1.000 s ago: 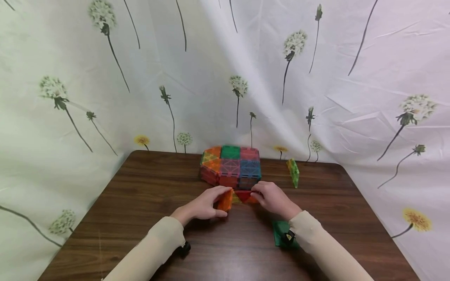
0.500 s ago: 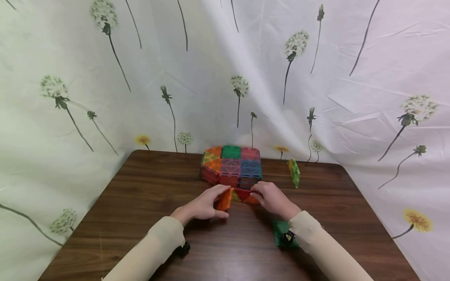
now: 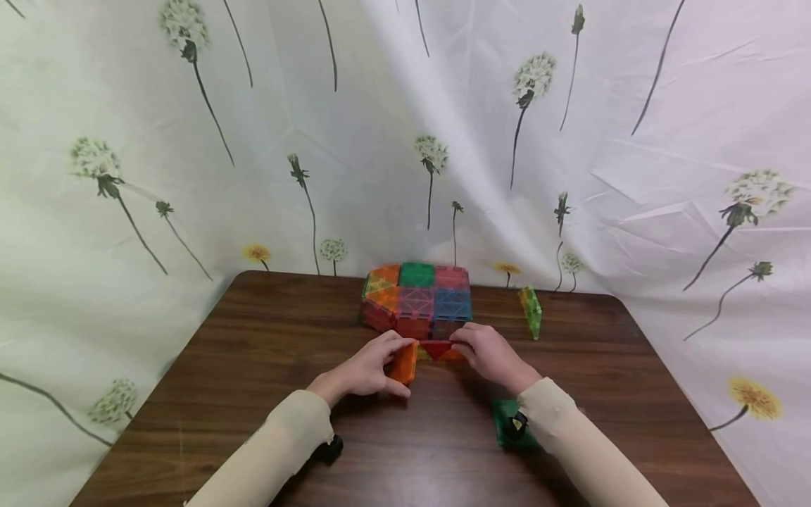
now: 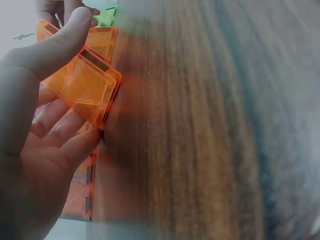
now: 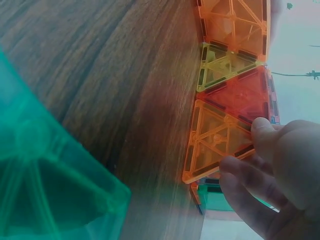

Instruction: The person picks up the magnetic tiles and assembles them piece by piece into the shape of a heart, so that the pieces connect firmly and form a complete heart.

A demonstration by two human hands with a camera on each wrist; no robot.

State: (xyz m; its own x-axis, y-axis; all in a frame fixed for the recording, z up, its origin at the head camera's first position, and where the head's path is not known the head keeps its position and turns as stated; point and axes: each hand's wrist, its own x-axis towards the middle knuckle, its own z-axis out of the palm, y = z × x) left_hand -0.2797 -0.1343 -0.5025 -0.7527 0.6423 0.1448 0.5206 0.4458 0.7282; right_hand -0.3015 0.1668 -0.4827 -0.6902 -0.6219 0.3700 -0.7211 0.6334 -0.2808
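My left hand (image 3: 364,366) holds an orange square magnetic tile (image 4: 85,82) upright, its thumb on the near side and other fingers behind. This tile stands at the left end of a short row of triangular tiles: yellow (image 5: 227,65), red (image 5: 237,92) and orange (image 5: 215,140). At the row's right end, my right hand (image 3: 491,355) pinches the upper edge of the orange triangle, thumb tip close to the red one. Just behind stands a box-like structure of coloured tiles (image 3: 416,303), with a flat top of orange, green, pink, purple and blue pieces.
A green tile (image 3: 507,422) lies on the brown wooden table (image 3: 266,394), partly under my right wrist. Upright near the back right stands a yellow-green tile (image 3: 531,313). A white curtain (image 3: 380,141) with dandelion prints hangs behind the table.
My left thumb has spread slightly toward me, and the orange square has shifted a little in its tilt. My right hand has moved very slightly; the tile structure has stayed put.
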